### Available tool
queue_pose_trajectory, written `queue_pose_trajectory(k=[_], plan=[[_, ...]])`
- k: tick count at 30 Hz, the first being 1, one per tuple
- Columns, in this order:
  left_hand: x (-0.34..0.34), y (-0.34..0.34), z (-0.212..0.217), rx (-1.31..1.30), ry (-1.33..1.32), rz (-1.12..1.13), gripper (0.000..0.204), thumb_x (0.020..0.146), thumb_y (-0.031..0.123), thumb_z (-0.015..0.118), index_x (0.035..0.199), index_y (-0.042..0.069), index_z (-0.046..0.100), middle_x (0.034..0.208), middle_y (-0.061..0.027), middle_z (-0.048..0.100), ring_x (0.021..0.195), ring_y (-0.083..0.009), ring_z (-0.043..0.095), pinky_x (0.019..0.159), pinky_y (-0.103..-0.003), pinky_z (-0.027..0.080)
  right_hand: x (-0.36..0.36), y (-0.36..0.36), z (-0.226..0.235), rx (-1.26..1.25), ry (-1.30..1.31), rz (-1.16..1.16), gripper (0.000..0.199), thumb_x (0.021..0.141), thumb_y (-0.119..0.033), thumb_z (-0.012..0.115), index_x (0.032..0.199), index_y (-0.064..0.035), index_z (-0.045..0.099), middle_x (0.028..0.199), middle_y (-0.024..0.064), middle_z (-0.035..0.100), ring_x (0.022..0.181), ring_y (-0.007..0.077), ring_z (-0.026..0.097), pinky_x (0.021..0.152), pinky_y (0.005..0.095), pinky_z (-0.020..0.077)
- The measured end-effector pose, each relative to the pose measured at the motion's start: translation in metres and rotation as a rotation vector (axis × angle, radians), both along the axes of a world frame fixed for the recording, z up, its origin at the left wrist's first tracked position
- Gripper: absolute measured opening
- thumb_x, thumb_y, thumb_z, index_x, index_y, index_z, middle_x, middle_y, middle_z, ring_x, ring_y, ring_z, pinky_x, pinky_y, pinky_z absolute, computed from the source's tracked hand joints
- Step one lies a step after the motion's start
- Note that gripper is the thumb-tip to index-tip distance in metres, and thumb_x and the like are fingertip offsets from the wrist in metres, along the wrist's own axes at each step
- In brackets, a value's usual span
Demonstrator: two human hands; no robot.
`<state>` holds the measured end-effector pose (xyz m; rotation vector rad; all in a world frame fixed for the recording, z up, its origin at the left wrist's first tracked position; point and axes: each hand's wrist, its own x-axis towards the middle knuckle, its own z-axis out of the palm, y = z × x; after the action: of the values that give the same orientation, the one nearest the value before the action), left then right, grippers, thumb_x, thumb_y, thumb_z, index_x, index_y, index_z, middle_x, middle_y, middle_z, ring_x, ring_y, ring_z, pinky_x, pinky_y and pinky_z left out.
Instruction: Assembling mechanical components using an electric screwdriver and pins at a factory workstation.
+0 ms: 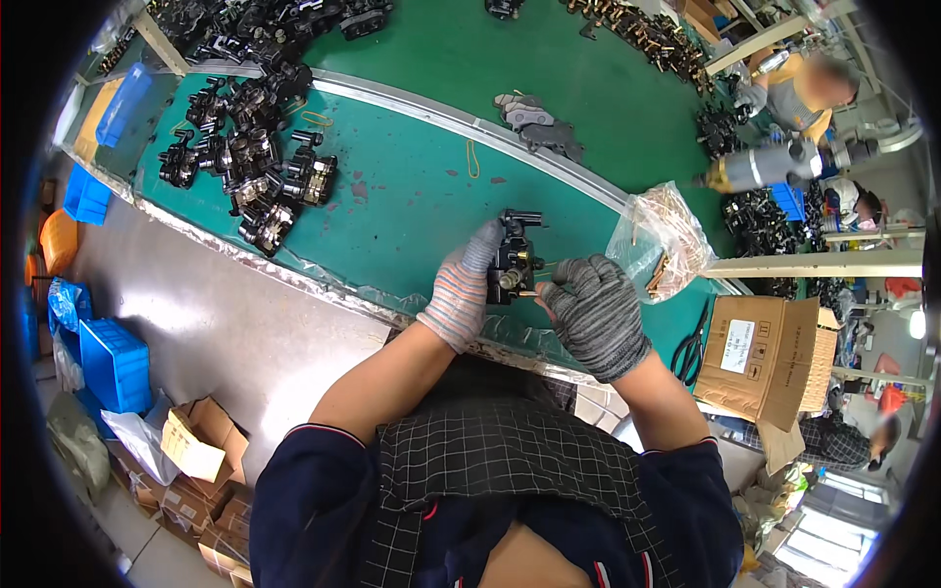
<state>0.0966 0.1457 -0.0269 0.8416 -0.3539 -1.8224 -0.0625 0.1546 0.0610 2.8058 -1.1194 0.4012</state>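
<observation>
A black brake caliper [510, 263] is held above the near edge of the green bench, gripped along its left side by my left hand [465, 284] in a striped grey-and-orange glove. My right hand [600, 316], in a dark grey striped glove, is closed in a pinch at the caliper's lower right. Between its thumb and fingers a thin copper-coloured pin [527, 293] points into the caliper; the fingers partly hide it. Just right of that hand lies a clear plastic bag [668, 240] of similar long copper-coloured pins.
Several black calipers [257, 157] are heaped at the left. Brake pads [537, 124] lie beyond the metal rail [412, 110]; a rubber band [472, 159] lies nearer. Scissors [692, 345] and an open cardboard box [757, 355] are at the right. A person [796, 98] works at far right.
</observation>
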Motion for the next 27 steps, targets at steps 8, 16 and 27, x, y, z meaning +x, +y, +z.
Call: queue_pose_trajectory(k=[8, 16, 27], plan=[[-0.003, 0.001, 0.002, 0.250, 0.385, -0.023, 0.061, 0.079, 0.055, 0.067, 0.117, 0.009, 0.055, 0.097, -0.0080, 0.063, 0.088, -0.0224, 0.063, 0.081, -0.040, 0.053, 0.011, 0.016, -0.030, 0.496, -0.784, -0.246, 0.014, 0.076, -0.008, 0.074, 0.088, -0.0068, 0.067, 0.081, 0.0070, 0.065, 0.071, 0.0219, 0.062, 0.065, 0.0315, 0.0492], [-0.002, -0.008, -0.009, 0.221, 0.379, -0.033, 0.057, 0.081, 0.054, 0.065, 0.116, 0.011, 0.055, 0.093, -0.0079, 0.063, 0.085, -0.0240, 0.063, 0.082, -0.038, 0.053, 0.005, -0.005, -0.044, 0.568, -0.781, -0.163, 0.017, 0.076, -0.009, 0.074, 0.092, -0.0073, 0.067, 0.079, 0.0066, 0.066, 0.070, 0.0203, 0.062, 0.066, 0.0298, 0.0491], [-0.010, -0.036, 0.005, 0.208, 0.326, -0.103, 0.055, 0.081, 0.055, 0.063, 0.111, 0.010, 0.055, 0.087, -0.0076, 0.061, 0.078, -0.0225, 0.062, 0.071, -0.039, 0.054, -0.014, -0.043, -0.056, 0.447, -0.612, 0.091, 0.023, 0.075, -0.008, 0.075, 0.096, -0.0069, 0.065, 0.087, 0.0087, 0.067, 0.080, 0.0168, 0.064, 0.064, 0.0314, 0.0519]])
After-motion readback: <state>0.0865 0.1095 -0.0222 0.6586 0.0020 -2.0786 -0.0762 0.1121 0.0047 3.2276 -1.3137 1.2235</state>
